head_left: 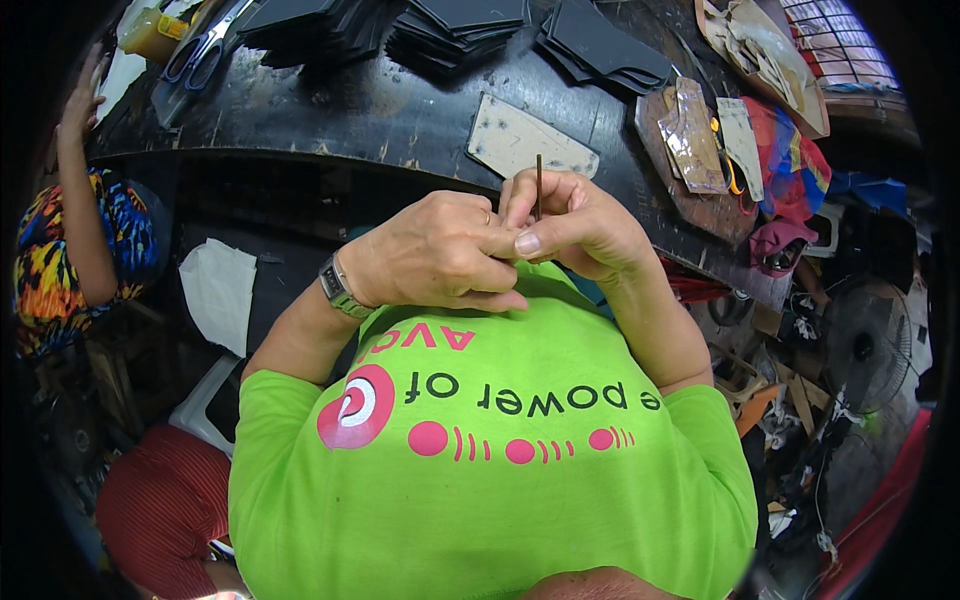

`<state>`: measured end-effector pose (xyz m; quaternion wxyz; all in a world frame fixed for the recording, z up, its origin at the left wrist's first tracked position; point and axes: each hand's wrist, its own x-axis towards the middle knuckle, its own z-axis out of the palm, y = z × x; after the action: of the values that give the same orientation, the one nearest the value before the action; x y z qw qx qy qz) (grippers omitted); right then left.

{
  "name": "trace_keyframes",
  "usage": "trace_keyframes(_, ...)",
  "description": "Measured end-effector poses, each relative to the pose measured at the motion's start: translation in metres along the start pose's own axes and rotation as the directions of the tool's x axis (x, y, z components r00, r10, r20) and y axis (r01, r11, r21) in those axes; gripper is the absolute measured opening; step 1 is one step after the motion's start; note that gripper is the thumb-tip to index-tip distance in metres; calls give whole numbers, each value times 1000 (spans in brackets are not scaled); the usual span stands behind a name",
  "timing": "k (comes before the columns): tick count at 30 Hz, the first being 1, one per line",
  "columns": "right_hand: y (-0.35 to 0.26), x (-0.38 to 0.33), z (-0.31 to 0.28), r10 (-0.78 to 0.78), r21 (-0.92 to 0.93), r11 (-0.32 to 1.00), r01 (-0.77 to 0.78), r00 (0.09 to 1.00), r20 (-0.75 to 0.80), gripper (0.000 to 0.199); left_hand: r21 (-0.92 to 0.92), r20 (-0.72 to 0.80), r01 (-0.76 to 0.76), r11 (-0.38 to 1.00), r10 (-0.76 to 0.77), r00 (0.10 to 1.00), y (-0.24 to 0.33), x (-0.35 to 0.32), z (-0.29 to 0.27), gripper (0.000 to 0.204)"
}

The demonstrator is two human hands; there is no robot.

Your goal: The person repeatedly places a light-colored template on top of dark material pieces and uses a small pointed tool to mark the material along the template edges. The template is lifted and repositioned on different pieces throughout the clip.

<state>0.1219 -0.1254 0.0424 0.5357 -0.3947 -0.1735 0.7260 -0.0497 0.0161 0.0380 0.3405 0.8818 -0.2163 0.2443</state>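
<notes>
Both my hands meet over the near edge of the black table, in front of my green shirt. My right hand (590,225) is closed, thumb and fingers pinching around a thin brown stick-like piece (539,180) that points away from me. Against its fingertips, my left hand (440,250) is also closed, its fingers curled and thumb hidden. Whatever sits between the left fingers is too small or covered to make out. Just beyond the hands lies a flat beige panel (535,140) with dark specks and an angled outline.
Stacks of black cut pieces (450,40) line the table's far side. Scissors (205,50) and a yellowish jar (152,36) are far left, near another person's arm (85,200). A wooden board (690,170) with pattern pieces lies right. A fan (868,340) stands beyond it.
</notes>
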Motion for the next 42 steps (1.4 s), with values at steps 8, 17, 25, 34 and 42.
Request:
trace_keyframes(8,-2,-3,18,4,26,1000,-2,998,-65,22,-17,-34,7,1000,-7,999,2,-2,-7,45)
trace_keyframes(17,-3,5,25,-44,12,999,44,997,-60,19,20,-61,16,1000,-15,998,-1,-5,-10,45)
trace_keyframes(25,3,13,30,-151,-88,986,141,980,-133,17,87,-165,25,996,-11,986,-1,-5,0,44)
trace_keyframes(34,1,10,11,-223,-289,932,217,975,14,19,150,-101,65,987,-50,994,-2,-11,-1,44)
trace_keyframes(42,2,8,22,-275,-369,896,248,961,-23,9,96,-73,45,994,-38,997,-4,-14,-1,42)
